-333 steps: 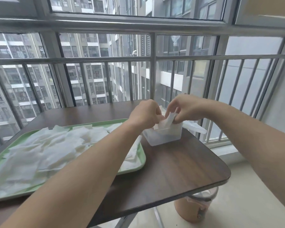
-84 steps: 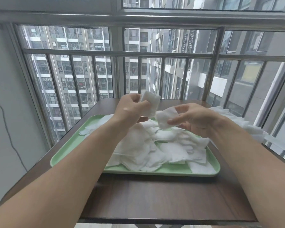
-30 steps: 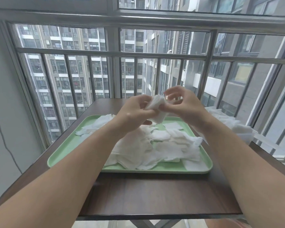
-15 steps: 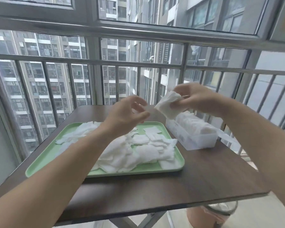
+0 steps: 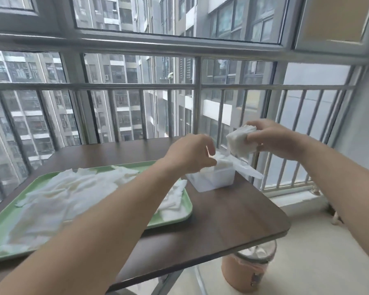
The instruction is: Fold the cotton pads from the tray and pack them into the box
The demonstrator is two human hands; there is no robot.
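My right hand (image 5: 275, 140) grips a folded white cotton pad (image 5: 241, 142) in the air just above and to the right of the clear plastic box (image 5: 213, 179). The box stands on the table's right side, holds folded pads, and its lid (image 5: 247, 170) hangs open to the right. My left hand (image 5: 190, 154) hovers at the box's left rim with fingers loosely curled, holding nothing. A green tray (image 5: 177, 220) on the left carries several loose white cotton pads (image 5: 73, 192).
The dark wood table (image 5: 232, 226) has a rounded right front corner. A metal railing (image 5: 198, 88) and windows stand right behind it. Below the table's right edge a lined brown bin (image 5: 249, 271) sits on the pale floor.
My view has swung right toward the box. My right hand has carried the folded pad over above the box, and my left hand has moved from above the tray to the box's rim.
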